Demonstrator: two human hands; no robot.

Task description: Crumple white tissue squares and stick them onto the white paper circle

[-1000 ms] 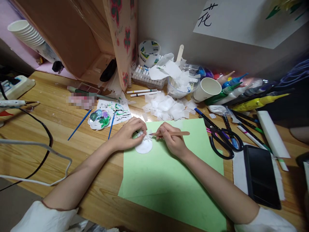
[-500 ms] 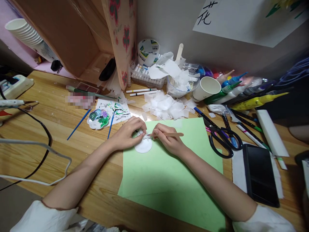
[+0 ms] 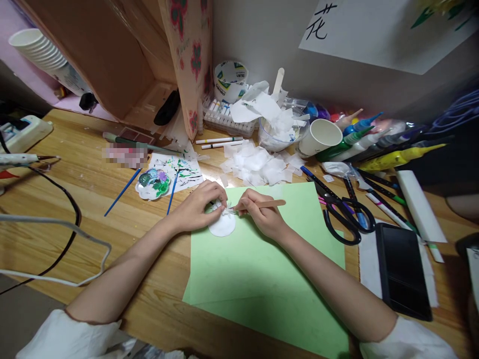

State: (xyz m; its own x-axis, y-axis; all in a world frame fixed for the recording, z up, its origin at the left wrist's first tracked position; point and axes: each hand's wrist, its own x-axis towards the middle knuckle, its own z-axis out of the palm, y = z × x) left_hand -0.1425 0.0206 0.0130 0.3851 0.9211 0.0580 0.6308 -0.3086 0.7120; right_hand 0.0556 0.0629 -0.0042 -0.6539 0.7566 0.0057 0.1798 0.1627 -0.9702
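A white round piece, with crumpled white tissue on its upper part, lies on the green paper. My left hand is closed on its upper left side, thumb and fingertips pinched against the tissue. From the right, my right hand grips a flat wooden craft stick like a pen. The stick's front end points at the tissue beside my left fingertips. My fingers partly cover that end, so I cannot tell exactly where it touches.
Behind my hands lie a heap of tissue squares, a tub of tissue and a paper cup. To the left are a paint palette and a blue brush. Scissors and a phone lie right.
My right hand and the stick have shifted very slightly, and the stick's rear end sits a little higher. My left hand stays in place on the white round piece.
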